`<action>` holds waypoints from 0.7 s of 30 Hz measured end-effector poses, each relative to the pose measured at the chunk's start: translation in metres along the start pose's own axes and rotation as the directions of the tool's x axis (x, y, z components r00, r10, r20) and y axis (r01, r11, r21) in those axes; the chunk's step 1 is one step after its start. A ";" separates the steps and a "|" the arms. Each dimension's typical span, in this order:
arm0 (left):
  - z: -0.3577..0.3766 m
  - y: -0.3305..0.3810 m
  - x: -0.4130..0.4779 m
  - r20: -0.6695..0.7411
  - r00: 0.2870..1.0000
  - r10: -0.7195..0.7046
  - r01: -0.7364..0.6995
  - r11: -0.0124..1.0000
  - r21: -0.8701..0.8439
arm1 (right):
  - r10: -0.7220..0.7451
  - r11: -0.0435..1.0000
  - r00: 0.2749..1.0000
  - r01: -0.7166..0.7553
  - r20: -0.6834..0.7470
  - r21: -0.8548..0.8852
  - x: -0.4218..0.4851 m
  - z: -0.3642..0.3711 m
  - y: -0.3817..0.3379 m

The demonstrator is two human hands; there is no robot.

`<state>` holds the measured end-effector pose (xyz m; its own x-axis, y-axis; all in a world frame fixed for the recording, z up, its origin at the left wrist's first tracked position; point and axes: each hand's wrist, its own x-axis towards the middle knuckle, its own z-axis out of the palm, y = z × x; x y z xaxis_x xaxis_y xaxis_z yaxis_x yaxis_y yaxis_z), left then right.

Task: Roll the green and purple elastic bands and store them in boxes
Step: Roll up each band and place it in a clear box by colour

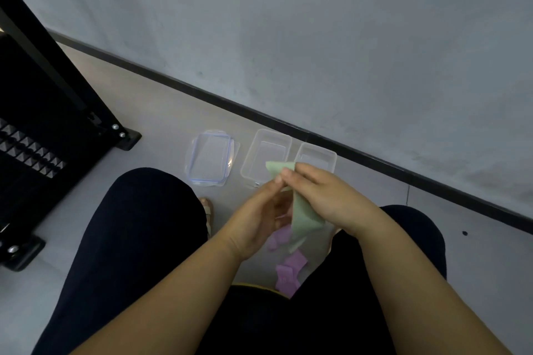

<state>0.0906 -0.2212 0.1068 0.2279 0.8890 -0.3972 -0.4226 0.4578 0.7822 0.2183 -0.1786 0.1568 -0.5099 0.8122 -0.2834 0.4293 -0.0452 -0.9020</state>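
Green band (302, 210) is pinched at its top by left hand (259, 219) and right hand (323, 196), fingertips meeting above the knees.

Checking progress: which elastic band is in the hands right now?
The green elastic band, pinched by the left hand and right hand; the purple elastic band lies below, unheld.

2 open storage boxes stand side by side on the floor (161, 124). Left of the left-hand box (250, 153) lies a stack of lids (210, 158); just to its right stands the second box (317, 148); behind it runs the skirting board (230, 104); well to its left is a metal frame's bolted foot (127, 138). Before that box, the left hand (259, 219) and right hand (320, 196) together grip the held elastic band (302, 216). Nearer still, between the person's legs, lies the second elastic band (288, 268), with a sandalled foot (208, 210) to the near left.
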 end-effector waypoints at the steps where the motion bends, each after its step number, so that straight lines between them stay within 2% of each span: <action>1: -0.001 0.002 -0.001 0.018 1.000 -0.006 0.006 1.000 -0.029 | 0.002 0.998 1.000 -0.002 -0.008 -0.062 -0.002 0.000 -0.003; 3: -0.002 0.006 -0.003 0.026 0.999 -0.026 0.027 0.997 -0.067 | 0.005 0.981 1.000 -0.007 -0.010 -0.192 -0.004 0.000 -0.007; 5: -0.002 0.008 -0.005 -0.009 0.999 -0.038 0.038 0.999 -0.023 | -0.007 0.922 1.000 0.018 0.030 -0.386 -0.005 0.001 -0.007; 7: -0.002 0.008 -0.004 -0.056 0.997 -0.046 0.046 0.999 0.002 | 0.006 0.875 0.999 0.020 0.053 -0.483 -0.004 0.003 -0.004; 9: 0.002 0.013 -0.005 -0.079 0.996 -0.029 0.030 1.000 0.010 | 0.030 0.925 0.999 -0.011 0.045 -0.380 -0.004 0.003 0.003; 11: 0.002 0.020 -0.003 -0.135 0.991 0.015 -0.004 0.997 0.083 | 0.068 0.993 0.998 -0.068 -0.009 -0.101 -0.005 0.003 0.014; 13: -0.001 0.029 -0.003 -0.204 0.977 0.066 -0.035 0.987 0.155 | 0.116 0.993 0.985 -0.114 -0.129 0.021 -0.006 0.002 0.030; 15: -0.007 0.039 -0.005 -0.230 0.969 0.093 -0.062 0.989 0.135 | 0.194 0.971 0.963 -0.161 -0.188 0.176 -0.009 -0.001 0.045; 16: -0.010 0.044 -0.007 -0.224 0.971 0.084 -0.064 0.994 0.094 | 0.220 0.964 0.959 -0.186 -0.179 0.190 -0.012 -0.002 0.053; 19: -0.011 0.055 -0.012 -0.152 0.986 0.068 -0.066 0.998 0.019 | 0.298 0.953 0.952 -0.302 -0.075 -0.038 -0.012 0.002 0.071; 21: -0.010 0.059 -0.015 -0.127 0.989 0.074 -0.070 0.997 0.037 | 0.334 0.936 0.942 -0.335 -0.032 -0.106 -0.006 0.015 0.076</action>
<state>0.0536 -0.2077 0.1546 0.0828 0.9145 -0.3961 -0.4044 0.3940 0.8254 0.2432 -0.1953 0.0852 -0.3133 0.7688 -0.5575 0.6517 -0.2529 -0.7151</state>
